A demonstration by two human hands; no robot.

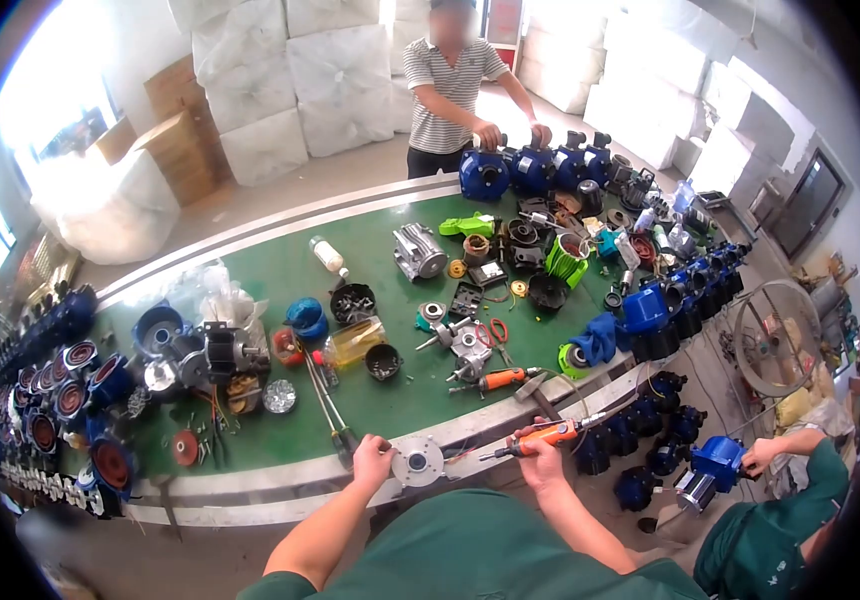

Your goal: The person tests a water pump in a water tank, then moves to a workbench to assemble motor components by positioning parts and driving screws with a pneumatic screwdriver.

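Note:
My right hand (pixel 542 462) is wrapped round an orange power screwdriver (pixel 556 432), whose tip points left along the table's front edge. Just left of it, a round grey metal flange (pixel 418 462) with a centre hole lies at the edge. Bent fingers of my left hand (pixel 374 458) pinch this flange's left rim. Thin coloured wires run to the right of the flange. Close to my left hand are long-shafted screwdrivers (pixel 334 415) with dark handles. Behind my right hand a second orange power screwdriver (pixel 505 379) and a hammer (pixel 540 398) lie on the table.
Blue pump housings (pixel 70 395) crowd the left end of the green table (pixel 280 440); motor parts (pixel 420 250), red-handled scissors (pixel 498 332) and a dark bowl (pixel 384 362) lie mid-table. Across it, a person (pixel 455 90) touches blue pumps (pixel 485 176). At right, a co-worker's hand (pixel 762 456) holds a blue pump (pixel 718 462).

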